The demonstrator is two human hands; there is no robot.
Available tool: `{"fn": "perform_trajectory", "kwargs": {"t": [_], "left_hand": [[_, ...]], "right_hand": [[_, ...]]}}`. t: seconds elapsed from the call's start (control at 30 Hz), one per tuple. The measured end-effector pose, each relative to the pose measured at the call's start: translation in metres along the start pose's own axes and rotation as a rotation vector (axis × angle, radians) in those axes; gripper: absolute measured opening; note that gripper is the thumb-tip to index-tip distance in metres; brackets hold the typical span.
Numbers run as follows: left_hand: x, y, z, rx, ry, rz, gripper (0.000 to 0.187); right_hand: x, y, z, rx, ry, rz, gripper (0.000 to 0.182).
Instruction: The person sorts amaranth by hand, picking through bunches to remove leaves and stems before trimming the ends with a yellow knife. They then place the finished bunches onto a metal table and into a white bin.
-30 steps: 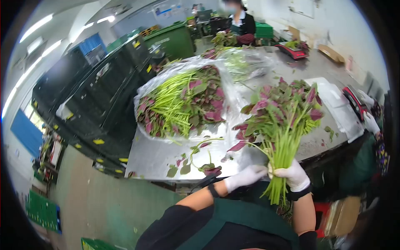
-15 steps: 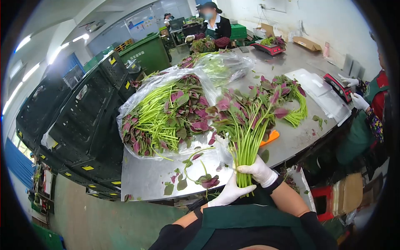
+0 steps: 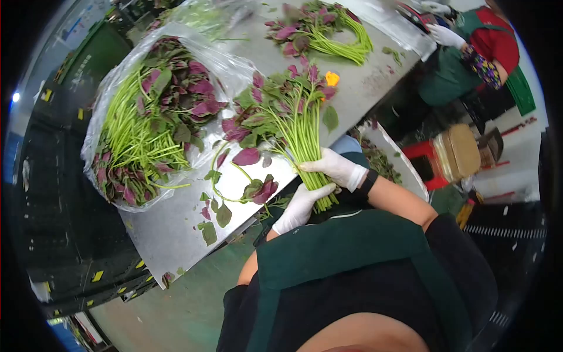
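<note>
A bunch of red amaranth [image 3: 302,132], with long green stems and purple-green leaves, leans over the near table edge, stem ends toward me. White gloves cover both of my hands. My left hand [image 3: 300,206] is closed round the lower stems near their cut ends. Just above it, my right hand [image 3: 335,168] wraps the same stems from the right side. Left of the bunch, a large clear plastic bag [image 3: 226,61] lies open, full of more amaranth [image 3: 155,117]. Loose leaves and a curved stalk [image 3: 231,199] lie on the metal between them.
The metal table [image 3: 155,249] has another amaranth bunch [image 3: 343,44] at the back and an orange-yellow object [image 3: 332,78] behind my bunch. Below its right edge stands a white bin [image 3: 410,176] with leaves. A co-worker's gloved hand [image 3: 446,36] is at upper right. Black crates [image 3: 58,193] stand left.
My view has tilted down and turned, so the table and bag appear higher and further left. Both hands still hold the bunch near its stem ends.
</note>
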State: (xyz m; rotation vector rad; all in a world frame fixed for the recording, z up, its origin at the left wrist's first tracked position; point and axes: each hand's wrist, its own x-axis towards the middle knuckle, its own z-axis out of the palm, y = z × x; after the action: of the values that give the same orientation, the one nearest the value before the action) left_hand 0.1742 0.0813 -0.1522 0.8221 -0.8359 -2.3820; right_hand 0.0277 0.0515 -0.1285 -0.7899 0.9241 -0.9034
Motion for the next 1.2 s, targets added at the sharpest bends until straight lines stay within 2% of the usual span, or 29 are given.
{"fn": "perform_trajectory", "kwargs": {"t": [0.1,0.17,0.23,0.33,0.43,0.5,0.57,0.63,0.7,0.73,0.77,0.83,0.9,0.97,1.03,1.07,1.1,1.2], "left_hand": [[-0.001,-0.002,-0.015,-0.051,-0.103,0.026,0.043],[-0.004,-0.004,-0.026,-0.177,-0.14,0.015,0.052],[-0.005,0.002,-0.031,-0.328,-0.203,-0.037,0.053],[-0.007,0.02,-0.026,-0.416,-0.28,0.018,0.058],[-0.015,0.045,-0.018,-0.408,-0.254,0.05,0.061],[-0.018,0.059,-0.014,-0.38,-0.282,0.055,0.061],[-0.017,0.062,-0.015,-0.423,-0.415,-0.014,0.06],[-0.019,0.054,-0.013,-0.318,-0.346,0.023,0.06],[-0.014,0.036,-0.02,-0.394,-0.28,-0.036,0.054],[-0.012,0.024,-0.028,-0.321,-0.27,-0.023,0.048],[-0.009,0.013,-0.036,-0.252,-0.254,-0.009,0.044],[-0.01,0.001,-0.038,-0.194,-0.213,0.012,0.034],[-0.009,-0.004,-0.038,-0.1,-0.173,0.051,0.033],[-0.007,-0.007,-0.034,-0.11,-0.141,0.069,0.035],[-0.01,-0.005,-0.029,-0.049,-0.065,0.079,0.037],[-0.009,-0.002,-0.027,0.041,-0.078,0.097,0.041],[-0.016,0.008,-0.015,0.165,0.056,0.163,0.043],[-0.02,0.04,0.002,0.423,0.165,0.359,0.038]], "right_hand": [[0.005,0.006,-0.005,0.089,-0.032,0.054,0.04],[0.007,-0.002,-0.009,0.14,-0.123,0.018,0.041],[0.011,-0.009,-0.007,0.289,-0.163,0.108,0.038],[0.016,-0.027,0.008,0.359,-0.081,0.119,0.034],[0.017,-0.047,0.024,0.367,-0.067,0.106,0.029],[0.023,-0.045,0.027,0.228,-0.088,0.006,0.032],[0.027,-0.04,0.025,-0.269,0.011,0.051,0.038],[0.016,-0.036,0.035,-0.405,-0.028,-0.118,0.044],[0.016,-0.014,0.023,-0.463,-0.007,-0.094,0.04],[0.008,-0.019,0.028,-0.454,-0.056,-0.067,0.038],[-0.007,-0.028,0.028,-0.508,-0.034,0.109,0.038],[-0.017,-0.033,0.024,-0.62,0.03,0.335,0.039],[-0.01,0.008,0.001,-0.564,0.053,0.021,0.038],[-0.013,0.007,-0.004,-0.531,0.056,0.194,0.038],[-0.013,0.016,0.002,-0.346,-0.004,-0.017,0.038],[-0.015,0.015,0.001,-0.38,-0.013,-0.05,0.04],[-0.015,0.011,0.003,-0.372,-0.042,-0.107,0.044],[-0.014,-0.024,0.015,-0.323,-0.117,-0.195,0.044]]}}
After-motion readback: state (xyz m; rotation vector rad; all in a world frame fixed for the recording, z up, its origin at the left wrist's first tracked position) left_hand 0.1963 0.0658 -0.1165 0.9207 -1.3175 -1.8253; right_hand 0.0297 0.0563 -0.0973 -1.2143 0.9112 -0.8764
